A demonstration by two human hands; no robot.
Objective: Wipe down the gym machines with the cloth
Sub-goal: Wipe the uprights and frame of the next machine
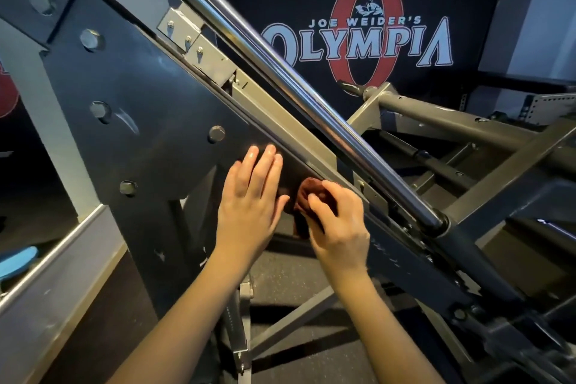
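We look down at our two bare hands against a sloping gym machine [486, 246]. Our left hand [252, 196] lies flat on the machine's dark metal plate [149, 121], its fingers [268, 162] straight and close together, holding nothing. Just beside it, our right hand [339, 224] grips a small reddish-brown cloth [304, 196], its fingers curled round the bunched fabric and pressing it against the same plate near the plate's upper edge. A loose end of the cloth hangs below the hand. Round bolt heads [216, 133] dot the plate. A shiny chrome rail [280, 72] runs diagonally above both hands, from upper left to lower right. Behind the machine hangs a dark banner [358, 40] reading "Joe Weider's Olympia" in white letters over a red oval. Below is a dark speckled floor [280, 268].
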